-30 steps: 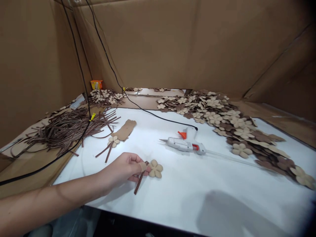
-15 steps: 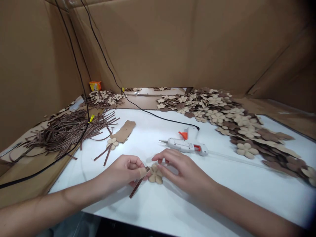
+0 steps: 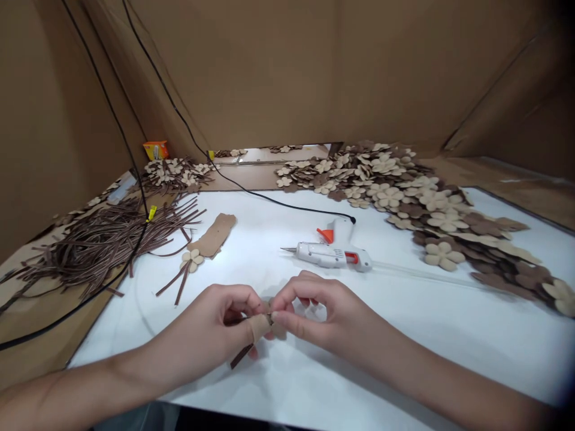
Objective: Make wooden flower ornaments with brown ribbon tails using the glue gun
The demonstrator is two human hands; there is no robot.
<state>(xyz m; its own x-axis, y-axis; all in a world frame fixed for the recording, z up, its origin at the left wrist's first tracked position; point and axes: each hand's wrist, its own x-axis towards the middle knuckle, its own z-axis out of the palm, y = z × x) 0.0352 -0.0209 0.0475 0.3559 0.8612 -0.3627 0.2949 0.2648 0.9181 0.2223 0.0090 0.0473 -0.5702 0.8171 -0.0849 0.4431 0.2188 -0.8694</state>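
My left hand is closed in a pinch on a dark brown stitched strip, whose tail sticks out below the fingers. A tan bandage wraps the left thumb. Right against it, my right hand pinches thumb and forefinger together on a beige flower where it meets the strip. Most of that flower is covered by the fingers. Beyond the hands, a white glue gun with an orange stand lies on its side, nozzle pointing left.
Loose brown strips lie heaped at the left. Beige and brown flowers pile up at the right. A flower with strips rests by a cardboard scrap. The black cable crosses the white board; cardboard walls stand behind.
My right hand has moved left to meet the left one, its fingers closing at the flower and strip. The flower is now mostly covered. The camera view has shifted slightly.
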